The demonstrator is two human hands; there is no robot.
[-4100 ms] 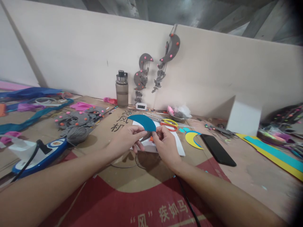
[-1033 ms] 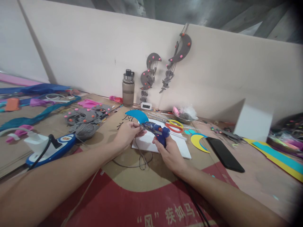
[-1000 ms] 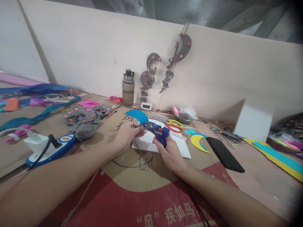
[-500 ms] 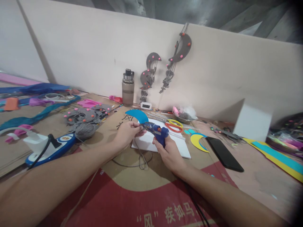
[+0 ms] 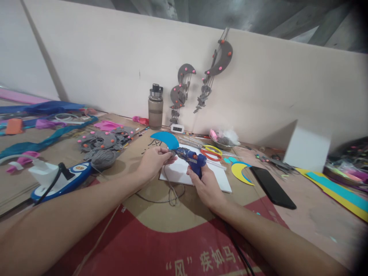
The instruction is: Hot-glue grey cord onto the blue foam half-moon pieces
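- Glue gun [image 5: 192, 158] sitting in the right hand [image 5: 204, 184], whose fingers are wrapping tight around the blue grip low down, with the nozzle pointing left toward the other hand.
- The left hand [image 5: 153, 161] is pinching the lower tip of a blue crescent cutout [image 5: 163, 139] between thumb and fingertips, closed on it, holding it up just above the cardboard mat [image 5: 149, 214].
- The nozzle is meeting the crescent right at the pinch; whether it is actually touching the sheet is too small to tell.
- The crescent is looking light, thin and bendy, likely foam or card, so a hold near the worked tip is keeping it from flopping; squeezing hard would likely crease it.
- The gun is looking rigid and light, best taken by the handle, well clear of the hot tip; its cord is trailing toward the person.
- A white sheet [image 5: 217, 180] is lying just beneath the hands, with scissors [image 5: 211, 152] and a yellow crescent [image 5: 240, 171] near on the right, and a phone [image 5: 271, 183] beyond.
- A bottle [image 5: 155, 107] is standing upright at the wall.
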